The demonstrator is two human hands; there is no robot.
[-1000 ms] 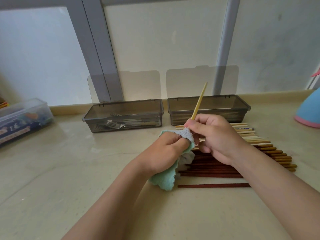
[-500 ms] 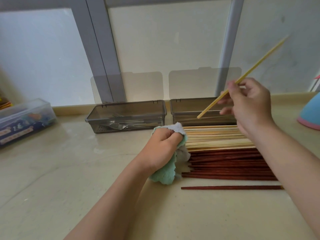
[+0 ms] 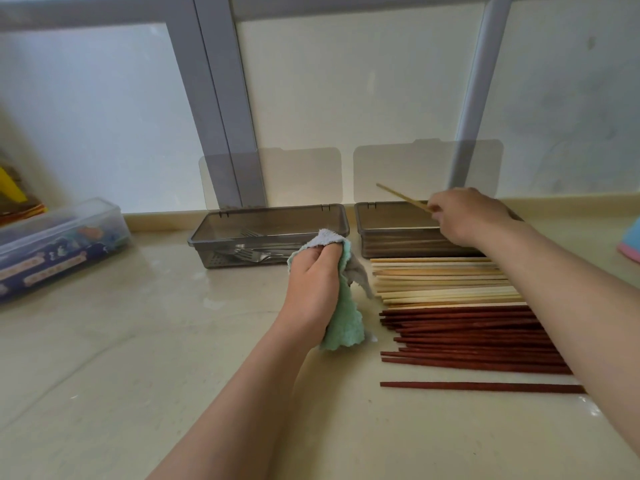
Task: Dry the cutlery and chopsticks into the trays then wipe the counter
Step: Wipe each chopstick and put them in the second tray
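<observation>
My left hand (image 3: 313, 285) grips a green and grey cloth (image 3: 343, 320) above the counter, just left of the chopstick rows. My right hand (image 3: 464, 216) pinches one pale bamboo chopstick (image 3: 401, 196) over the right grey tray (image 3: 388, 233), its free end pointing up and left. The left grey tray (image 3: 207, 233) holds forks and other metal cutlery (image 3: 254, 252). On the counter lie several pale chopsticks (image 3: 440, 282) and, nearer me, several dark red chopsticks (image 3: 467, 337), with one red chopstick (image 3: 478, 386) apart at the front.
Both trays have their clear lids standing open against the window. A clear plastic box (image 3: 59, 244) with colourful contents sits at the far left. A blue and pink object (image 3: 631, 242) shows at the right edge. The beige counter (image 3: 138, 358) looks damp in patches.
My right hand has carried the pale chopstick from the cloth, up to the right, then down over the right tray. My left hand with the cloth has stayed nearly in place.
</observation>
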